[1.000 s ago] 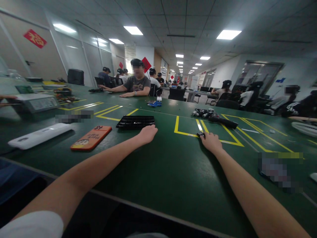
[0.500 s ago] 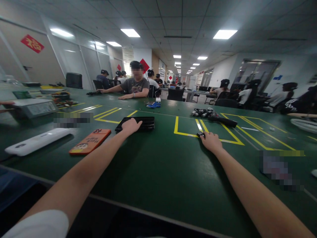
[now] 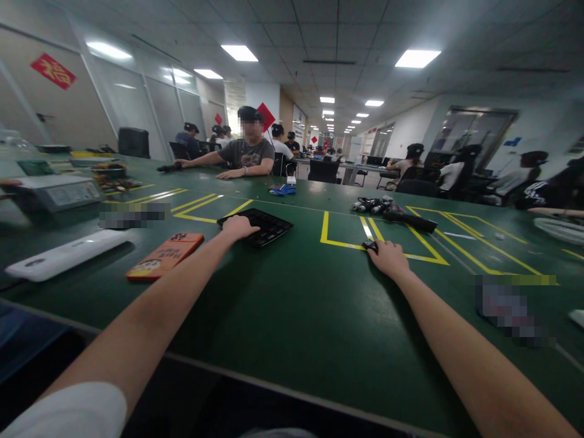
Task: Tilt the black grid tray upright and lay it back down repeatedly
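My left hand (image 3: 240,227) is closed on the left side of a flat black tray with a grid of compartments (image 3: 271,227). The tray sits at an angle on the green table, one corner pointing towards me. To the right, my right hand (image 3: 390,258) rests at the table with its fingers closed round a small black object (image 3: 370,245), whose kind I cannot make out. That object lies at the near edge of a yellow tape outline (image 3: 344,245). Part of it is hidden by my fingers.
An orange phone case (image 3: 165,257) and a long white device (image 3: 68,254) lie left of my left arm. Beyond my right hand are a bundle of black cables (image 3: 371,205) and a black cylinder (image 3: 413,221). A person (image 3: 249,149) sits across the table.
The black tray has turned under my left hand, its right part swinging towards me so the grid shows more. My right hand and the small black object have hardly moved.
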Tool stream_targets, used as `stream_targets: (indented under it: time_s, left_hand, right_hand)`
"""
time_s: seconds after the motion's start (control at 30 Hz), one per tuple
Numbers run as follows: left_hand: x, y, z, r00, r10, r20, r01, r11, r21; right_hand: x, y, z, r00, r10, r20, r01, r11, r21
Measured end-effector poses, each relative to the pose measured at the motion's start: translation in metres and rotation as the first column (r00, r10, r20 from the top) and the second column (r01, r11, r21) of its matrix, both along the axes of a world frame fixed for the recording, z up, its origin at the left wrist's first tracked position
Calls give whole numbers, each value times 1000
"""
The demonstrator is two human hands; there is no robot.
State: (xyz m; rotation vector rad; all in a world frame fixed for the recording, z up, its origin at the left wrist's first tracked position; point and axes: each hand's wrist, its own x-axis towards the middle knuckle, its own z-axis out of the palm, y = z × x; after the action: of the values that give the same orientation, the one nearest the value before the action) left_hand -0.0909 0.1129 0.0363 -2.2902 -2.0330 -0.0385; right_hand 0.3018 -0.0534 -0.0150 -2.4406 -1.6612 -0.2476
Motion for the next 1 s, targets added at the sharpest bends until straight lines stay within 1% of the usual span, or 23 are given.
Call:
stream_targets:
  time_s: [0.07, 0.13, 0.2, 0.27, 0.33, 0.4, 0.47, 0.53, 0.57, 0.63, 0.7, 0.77, 0.83, 0.9, 0.97, 1.0]
  left_hand:
    - [0, -4, 0, 1000, -20, -6, 20, 1000, 4]
    - [-1, -10, 0, 999, -27, 20, 27, 999, 30]
    - [3, -18, -1, 996, -38, 83, 32, 996, 78]
    - [13, -28, -3, 979, -103, 178, 78, 987, 139]
    - [32, -41, -8, 930, -205, 305, 160, 973, 167]
    - [54, -56, -15, 841, -299, 451, 252, 954, 162]
    - [76, -71, -23, 731, -371, 572, 344, 925, 159]
    - [92, -85, -30, 621, -444, 646, 427, 883, 196]
    - [97, -90, -33, 572, -480, 666, 460, 859, 224]
    - [101, -97, -37, 506, -531, 680, 503, 822, 267]
    - [100, -101, -39, 487, -561, 669, 540, 796, 274]
    - [96, -103, -40, 497, -587, 639, 577, 774, 262]
    - [93, -104, -41, 509, -623, 594, 614, 747, 257]
    - [92, -106, -40, 518, -647, 560, 642, 727, 246]
    - [93, -105, -37, 521, -637, 568, 658, 723, 209]
    - [93, -104, -35, 516, -613, 598, 658, 731, 182]
  right_hand:
    - [2, 0, 0, 1000, 9, -18, -9, 1000, 4]
    - [3, 2, 0, 997, 34, -70, -32, 999, 31]
    - [-2, 7, 1, 983, 86, -162, -69, 992, 105]
    - [-15, 12, 1, 938, 183, -293, -122, 970, 212]
    - [-37, 17, 1, 844, 315, -433, -184, 930, 318]
    - [-62, 19, -2, 709, 452, -541, -249, 879, 407]
    - [-83, 20, -7, 565, 579, -588, -321, 810, 490]
    - [-97, 19, -13, 448, 677, -584, -388, 736, 555]
    - [-100, 19, -16, 410, 709, -574, -414, 706, 575]
    - [-101, 17, -22, 376, 740, -558, -446, 672, 591]
    - [-99, 14, -24, 370, 752, -546, -473, 658, 586]
    - [-98, 10, -23, 356, 765, -536, -507, 640, 577]
    - [-99, 5, -17, 324, 785, -528, -555, 610, 566]
    - [-102, -2, -9, 284, 809, -514, -612, 566, 553]
    - [-105, -6, -1, 257, 832, -492, -663, 523, 536]
    - [-107, -7, 1, 255, 840, -478, -679, 508, 530]
